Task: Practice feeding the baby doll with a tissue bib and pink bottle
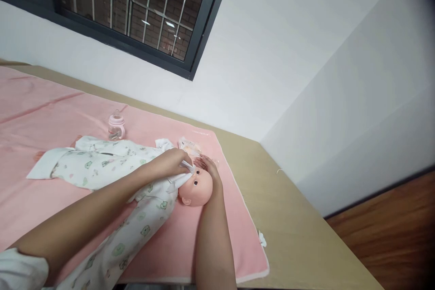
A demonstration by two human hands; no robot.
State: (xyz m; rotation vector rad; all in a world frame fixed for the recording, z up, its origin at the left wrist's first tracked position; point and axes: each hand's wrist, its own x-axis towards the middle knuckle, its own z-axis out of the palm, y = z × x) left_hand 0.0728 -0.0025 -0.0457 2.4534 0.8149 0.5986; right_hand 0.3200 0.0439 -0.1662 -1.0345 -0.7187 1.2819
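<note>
A baby doll (200,190) lies on its back in a white patterned outfit (102,163), its bare head towards the right. My left hand (171,163) reaches across the doll's chest, its fingers pinched on a white cloth (185,177) against the lower part of the doll's face. Whether that cloth is separate from the outfit, I cannot tell. Along the far side of the doll's head rests my right hand (211,170), touching it with fingers extended and curved, not closed on anything. Just beyond my hands is a clear plastic packet (188,145), partly hidden.
A pink blanket (180,244) covers much of the wooden tabletop (282,226). The pink-topped baby bottle (116,126) stands beyond the doll's legs. A small white object (262,239) sits at the blanket's right edge. Behind the table are a white wall and a barred window (136,4).
</note>
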